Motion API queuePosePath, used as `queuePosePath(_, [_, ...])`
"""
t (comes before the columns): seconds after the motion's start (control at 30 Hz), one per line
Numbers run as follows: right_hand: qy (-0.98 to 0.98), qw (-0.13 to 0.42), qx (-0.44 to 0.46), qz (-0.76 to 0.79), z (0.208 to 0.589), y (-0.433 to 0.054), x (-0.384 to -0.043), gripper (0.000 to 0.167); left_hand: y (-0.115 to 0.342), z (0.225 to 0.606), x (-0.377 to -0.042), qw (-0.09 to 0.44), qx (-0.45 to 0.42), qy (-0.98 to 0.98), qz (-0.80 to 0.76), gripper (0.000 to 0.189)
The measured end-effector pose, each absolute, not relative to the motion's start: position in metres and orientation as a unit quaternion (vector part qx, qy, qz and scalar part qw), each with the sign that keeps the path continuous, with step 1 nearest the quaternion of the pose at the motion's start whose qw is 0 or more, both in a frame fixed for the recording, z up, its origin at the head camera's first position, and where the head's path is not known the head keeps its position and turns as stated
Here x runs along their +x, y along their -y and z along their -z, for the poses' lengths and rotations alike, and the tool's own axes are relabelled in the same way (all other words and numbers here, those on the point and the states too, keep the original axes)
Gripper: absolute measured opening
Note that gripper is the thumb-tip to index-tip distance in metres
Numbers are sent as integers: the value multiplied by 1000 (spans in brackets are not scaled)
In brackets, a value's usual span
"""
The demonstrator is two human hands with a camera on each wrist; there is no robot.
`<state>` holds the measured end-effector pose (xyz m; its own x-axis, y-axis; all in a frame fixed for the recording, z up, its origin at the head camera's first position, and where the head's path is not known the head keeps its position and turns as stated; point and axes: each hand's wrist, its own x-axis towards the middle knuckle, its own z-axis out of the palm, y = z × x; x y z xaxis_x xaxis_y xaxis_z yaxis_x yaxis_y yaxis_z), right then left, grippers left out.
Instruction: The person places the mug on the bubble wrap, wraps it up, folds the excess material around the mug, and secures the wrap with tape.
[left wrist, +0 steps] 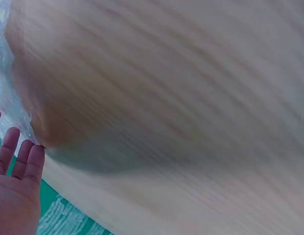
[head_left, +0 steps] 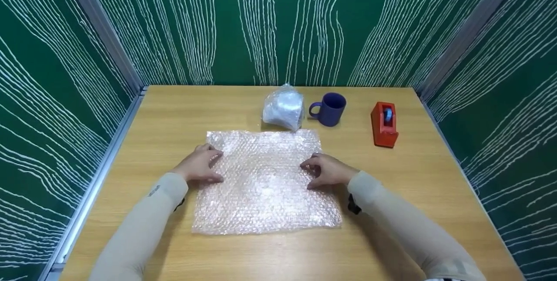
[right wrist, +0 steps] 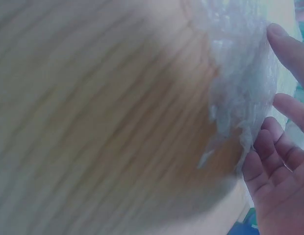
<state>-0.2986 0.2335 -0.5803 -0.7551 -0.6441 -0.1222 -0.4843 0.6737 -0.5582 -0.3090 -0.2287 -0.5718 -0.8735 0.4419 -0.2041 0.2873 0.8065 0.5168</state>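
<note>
Touching a bubble-wrap sheet (head_left: 265,189), flat on the counter (head_left: 165,120), nearer than a wrapped bundle (head_left: 283,108) and dark mug (head_left: 332,110). Resting left hand (head_left: 198,165) at left edge, right hand (head_left: 330,170) at right edge, both with loosely bent, released fingers (left wrist: 34,166).

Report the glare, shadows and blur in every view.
Head view: glare whitens patches of the bubble wrap sheet and the near tabletop, with a soft shadow beside the right sleeve; left wrist view: hazy, wood grain soft, dark shadow by the left hand; right wrist view: hazy too, grain blurred.
</note>
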Motion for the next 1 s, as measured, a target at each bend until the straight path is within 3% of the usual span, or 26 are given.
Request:
queuePosePath(0.57, [-902,217,-237,289,574,-278,-295,56,187,576,-316,161,244,-933,-211,98])
queuePosePath(1.0, [-904,197,-250,286,578,-303,-290,57,166,574,-314,153,277,-927,-203,93])
